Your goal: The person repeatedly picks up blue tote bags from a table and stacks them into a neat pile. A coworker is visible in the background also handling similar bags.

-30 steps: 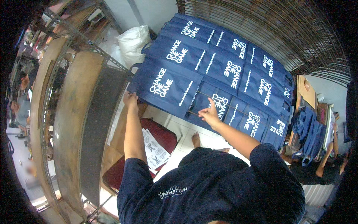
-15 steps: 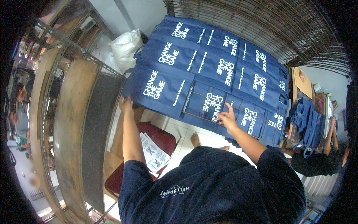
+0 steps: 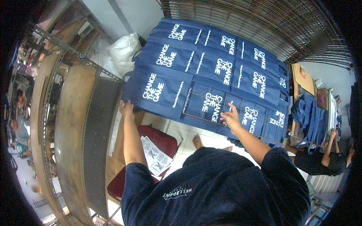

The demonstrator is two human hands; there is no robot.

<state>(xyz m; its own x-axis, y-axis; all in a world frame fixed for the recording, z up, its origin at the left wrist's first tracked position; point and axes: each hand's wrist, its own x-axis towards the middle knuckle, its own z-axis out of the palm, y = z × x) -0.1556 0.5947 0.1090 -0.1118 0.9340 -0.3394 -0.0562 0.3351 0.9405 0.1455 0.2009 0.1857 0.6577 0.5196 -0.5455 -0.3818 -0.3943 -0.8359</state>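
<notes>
Rows of navy tote bags (image 3: 160, 100) with white lettering lie flat on a wire drying rack (image 3: 203, 119). At its near left corner, my left hand (image 3: 127, 108) is closed round the edge, with the bag lying under its fingertips; the fingers' undersides are hidden. My right hand (image 3: 230, 118) is at the near edge, right of the middle, over a gap where thin rack wires cross lower bags. Its index finger points up and its thumb reaches left, while the other fingers curl at the wire.
Many wire shelves (image 3: 241, 15) are raised behind the bags. To the left stand a wooden board (image 3: 75, 132) and a white plastic sack (image 3: 124, 52). Below, a dark red chair (image 3: 164, 137) carries printed sheets (image 3: 156, 156). At right, another person (image 3: 320, 162) works beside heaped navy bags (image 3: 307, 116).
The whole view has shifted slightly, with the bags now a little further left. My hands keep nearly the same places on the rack. The person at right has lowered their hands.
</notes>
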